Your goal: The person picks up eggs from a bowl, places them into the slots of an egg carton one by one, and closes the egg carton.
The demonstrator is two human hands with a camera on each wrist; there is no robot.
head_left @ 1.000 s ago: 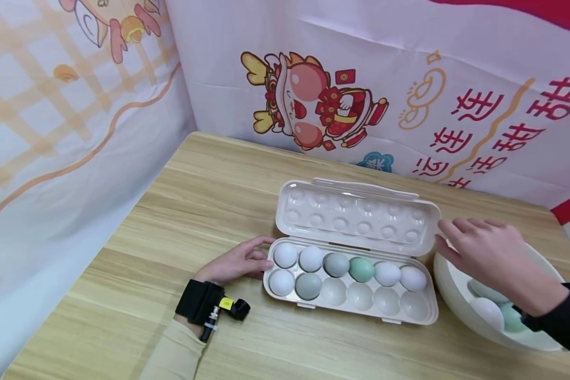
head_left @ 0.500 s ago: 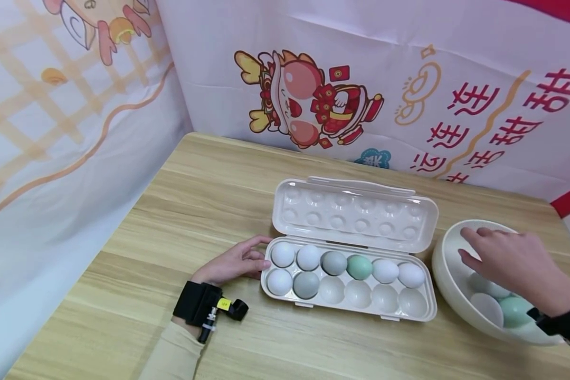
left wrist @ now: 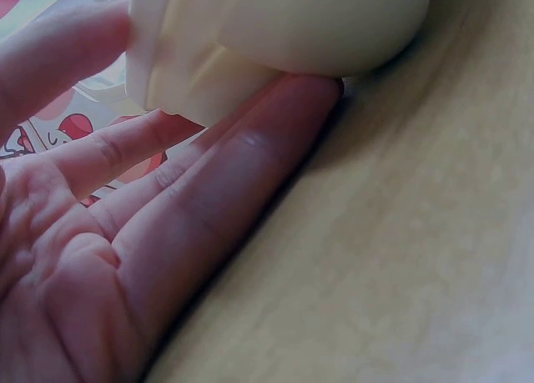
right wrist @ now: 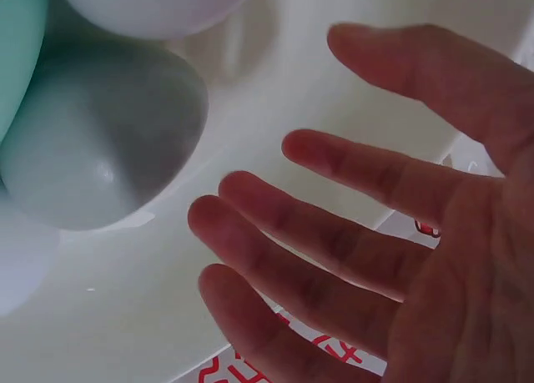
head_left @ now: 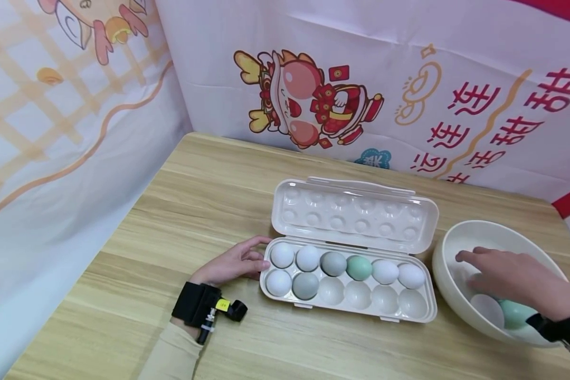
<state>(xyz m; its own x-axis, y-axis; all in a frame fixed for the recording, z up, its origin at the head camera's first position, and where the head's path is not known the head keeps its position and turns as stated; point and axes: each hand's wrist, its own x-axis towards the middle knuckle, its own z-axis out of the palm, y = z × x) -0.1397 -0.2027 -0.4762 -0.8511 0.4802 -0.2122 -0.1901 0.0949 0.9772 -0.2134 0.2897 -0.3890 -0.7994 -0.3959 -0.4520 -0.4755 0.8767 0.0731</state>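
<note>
A cream plastic egg box [head_left: 432, 311] lies with its lid [head_left: 356, 216] laid back. White, grey and green eggs fill its back row. Its front row holds a white egg [head_left: 278, 283] and a grey egg [head_left: 306, 285] at the left; several cups to their right are bare. My left hand [head_left: 233, 261] holds the box's left end, thumb on the rim and fingers reaching beneath in the left wrist view. My right hand [head_left: 513, 277] is inside the cream bowl [head_left: 448, 285]. In the right wrist view its spread fingers hold nothing, close to a grey-green egg [right wrist: 108, 137].
A pale egg [head_left: 487, 310] and a green egg [head_left: 515, 315] also lie in the bowl, just right of the egg box. The wooden table [head_left: 171, 206] meets a printed cloth [head_left: 351, 31] behind and another cloth [head_left: 76, 174] at the left.
My right hand has moved right from the lid's edge and down into the bowl. My left hand keeps its place on the egg box. The view has shifted slightly.
</note>
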